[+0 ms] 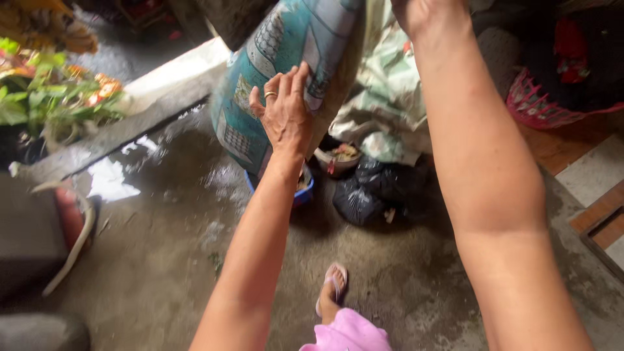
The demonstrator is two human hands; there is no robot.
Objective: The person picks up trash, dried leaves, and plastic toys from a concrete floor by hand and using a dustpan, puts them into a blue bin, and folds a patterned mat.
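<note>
Head view: the left hand (pixel 284 112) is stretched forward on a straight arm and laid flat on the side of a teal sack (pixel 286 39), fingers spread and pointing up, a ring (pixel 270 95) on one finger. Nothing is gripped by it; the palm is only pressed against the woven cloth. The right arm is raised higher and reaches across to the sack's top, where the right hand (pixel 426 14) is cut off by the upper edge of the picture, so whether it is clenched on the sack's mouth or loose cannot be told. The sack is held upright, tilted slightly, over the concrete floor (pixel 162 247); its upper part is out of frame. Its lower end hangs over a blue tub (pixel 303 192), most of which is hidden behind the left wrist and the sack. Just beside the tub a small bowl (pixel 339 157) of scraps is seen, partly covered by a pale green sack (pixel 390 97) that lies crumpled behind it. Black bags (pixel 364 192) are heaped on the floor next to the bowl. At the right edge a pink basket (pixel 539 107) is partly visible, its contents too dark to make out. Along the left edge green plants (pixel 45 97) and a wet kerb (pixel 162 84) are seen. At the bottom edge a foot in a sandal (pixel 333 286) and a pink hem are shown.
</note>
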